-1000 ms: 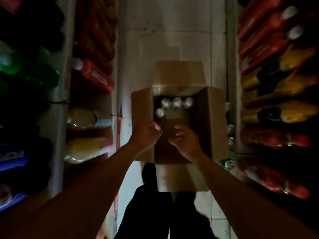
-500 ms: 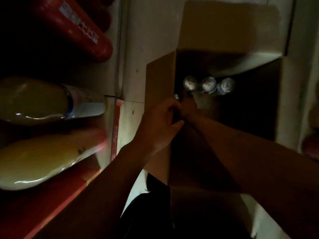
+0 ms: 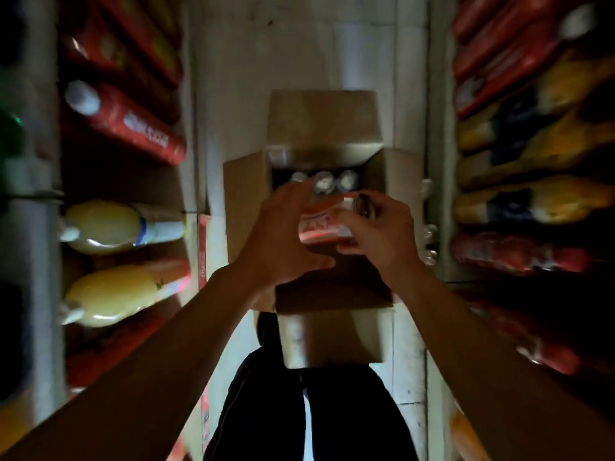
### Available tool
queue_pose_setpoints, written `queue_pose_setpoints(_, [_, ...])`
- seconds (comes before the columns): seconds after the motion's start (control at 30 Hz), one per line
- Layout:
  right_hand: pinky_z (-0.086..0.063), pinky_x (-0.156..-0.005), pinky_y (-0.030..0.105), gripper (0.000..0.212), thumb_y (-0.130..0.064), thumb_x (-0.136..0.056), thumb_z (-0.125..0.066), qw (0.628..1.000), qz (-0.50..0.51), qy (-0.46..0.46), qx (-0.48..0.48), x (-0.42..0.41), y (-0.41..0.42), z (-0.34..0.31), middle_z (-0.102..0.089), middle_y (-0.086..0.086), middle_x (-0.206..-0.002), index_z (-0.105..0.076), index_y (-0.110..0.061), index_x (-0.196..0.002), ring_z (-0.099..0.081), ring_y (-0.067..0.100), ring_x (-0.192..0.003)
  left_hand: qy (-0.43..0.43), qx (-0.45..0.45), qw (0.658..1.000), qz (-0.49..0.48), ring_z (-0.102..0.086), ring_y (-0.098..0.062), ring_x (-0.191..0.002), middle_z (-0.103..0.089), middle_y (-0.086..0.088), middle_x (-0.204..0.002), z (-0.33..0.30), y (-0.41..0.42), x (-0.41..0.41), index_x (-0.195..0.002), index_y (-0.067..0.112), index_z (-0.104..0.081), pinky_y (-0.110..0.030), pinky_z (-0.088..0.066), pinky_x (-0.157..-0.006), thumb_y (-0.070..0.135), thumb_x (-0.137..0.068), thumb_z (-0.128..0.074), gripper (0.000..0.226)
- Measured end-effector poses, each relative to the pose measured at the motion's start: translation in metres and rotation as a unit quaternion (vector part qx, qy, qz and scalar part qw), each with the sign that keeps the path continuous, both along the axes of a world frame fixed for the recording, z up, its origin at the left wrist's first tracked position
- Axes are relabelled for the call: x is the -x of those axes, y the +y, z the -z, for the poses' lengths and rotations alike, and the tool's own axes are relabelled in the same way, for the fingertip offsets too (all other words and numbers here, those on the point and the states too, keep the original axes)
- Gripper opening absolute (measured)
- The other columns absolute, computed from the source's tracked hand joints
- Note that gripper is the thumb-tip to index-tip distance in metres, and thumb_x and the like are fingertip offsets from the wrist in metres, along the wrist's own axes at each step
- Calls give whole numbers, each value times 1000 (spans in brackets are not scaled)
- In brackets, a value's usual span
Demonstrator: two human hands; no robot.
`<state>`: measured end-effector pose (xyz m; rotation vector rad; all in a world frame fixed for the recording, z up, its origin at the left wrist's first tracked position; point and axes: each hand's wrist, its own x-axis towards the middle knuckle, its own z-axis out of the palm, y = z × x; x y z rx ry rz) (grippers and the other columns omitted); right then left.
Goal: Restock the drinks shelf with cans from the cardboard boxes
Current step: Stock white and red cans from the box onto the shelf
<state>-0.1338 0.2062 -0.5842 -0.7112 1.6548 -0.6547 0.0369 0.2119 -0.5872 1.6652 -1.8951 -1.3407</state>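
Observation:
An open cardboard box (image 3: 244, 201) stands on the floor in the aisle below me, flaps spread. Three silver can tops (image 3: 323, 182) show in a row along its far inner wall. Above the box I hold a red and white can (image 3: 321, 225) lying sideways between both hands. My left hand (image 3: 283, 234) wraps its left end, thumb underneath. My right hand (image 3: 386, 232) grips its right end, where the dark rim shows. The can's middle is blurred.
Shelves line both sides of the narrow aisle. The left shelf carries yellow juice bottles (image 3: 109, 227) and red bottles (image 3: 133, 124). The right shelf carries red and orange bottles (image 3: 539, 201), with a few cans (image 3: 429, 231) at its edge. My dark trousers (image 3: 299, 410) fill the bottom.
Both hands went down into the box and have come up with a red can held between them. My head has pulled back from the box.

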Motion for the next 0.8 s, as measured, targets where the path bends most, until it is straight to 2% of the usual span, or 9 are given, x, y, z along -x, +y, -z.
queue_pose_setpoints(0.07, [-60, -54, 39, 23, -16, -72, -84, 1000, 27, -1, 15, 20, 5, -83, -75, 4, -87, -75, -16, -93, -75, 19, -76, 15, 14, 998, 56, -50, -21, -129, -52, -3, -139, -62, -10, 22, -141, 15, -46, -45, -42, -108, 62, -47, -83, 111])
queue_pose_setpoints(0.2, [-60, -52, 43, 25, -23, -67, -87, 996, 35, 52, 56, 45, 14, -232, -74, 3, -81, -75, -21, -88, -75, 23, -72, 71, 13, 992, 100, -59, 19, -94, -63, 26, -101, -194, -26, 56, -111, 36, -55, -6, -46, -86, 35, -53, -95, 71])
queue_pose_setpoints(0.3, [-56, -47, 33, 27, -30, -65, -87, 989, 30, 121, 83, 68, 46, -356, -71, -3, -71, -72, -25, -86, -70, 17, -57, 92, -17, 978, 188, -70, -1, -88, -73, 11, -95, -307, -25, 86, -106, 28, -64, -31, -57, -82, 33, -53, -93, 60])
queue_pose_setpoints(0.37, [-56, -52, 30, 41, -43, -59, -87, 979, 27, 177, 95, 79, 75, -427, -70, -5, -70, -71, -31, -95, -67, 11, -56, 93, -10, 968, 235, -71, -13, -81, -73, 2, -89, -367, -15, 105, -104, 25, -64, -39, -57, -76, 35, -53, -90, 58])
queue_pose_setpoints(0.47, [-60, -63, 35, 52, -47, -58, -85, 961, 83, 237, 119, 99, 134, -507, -70, -8, -78, -68, -37, -105, -69, 8, -68, 122, 18, 951, 284, -72, -16, -77, -74, 1, -85, -441, 19, 143, -106, 32, -64, -39, -58, -71, 38, -51, -89, 60])
queue_pose_setpoints(0.53, [-61, -67, 35, 54, -45, -60, -83, 951, 118, 252, 132, 109, 168, -536, -72, -9, -84, -64, -40, -110, -71, 7, -72, 159, 41, 940, 299, -71, -6, -78, -74, 9, -86, -472, 43, 164, -105, 35, -66, -31, -58, -71, 30, -49, -89, 60])
queue_pose_setpoints(0.6, [-54, -73, 16, 58, -42, -61, -87, 929, 157, 292, 167, 117, 202, -562, -71, -17, -92, -62, -39, -114, -66, -6, -82, 184, 54, 926, 326, -69, 2, -83, -73, 17, -91, -496, 69, 187, -103, 41, -66, -26, -57, -76, 22, -47, -92, 64])
queue_pose_setpoints(0.67, [-43, -73, 2, 68, -41, -57, -90, 893, 224, 334, 204, 129, 238, -597, -65, -27, -96, -59, -41, -118, -58, -20, -88, 219, 54, 907, 355, -70, -4, -93, -74, 16, -98, -524, 99, 218, -107, 43, -65, -37, -58, -84, 23, -48, -94, 69])
queue_pose_setpoints(0.8, [-48, -72, 8, 62, -28, -55, -93, 836, 336, 352, 252, 146, 292, -632, -70, -22, -92, -60, -42, -106, -64, -11, -88, 285, 66, 881, 372, -70, -13, -101, -74, 9, -106, -569, 145, 266, -116, 35, -65, -47, -57, -88, 30, -57, -90, 65])
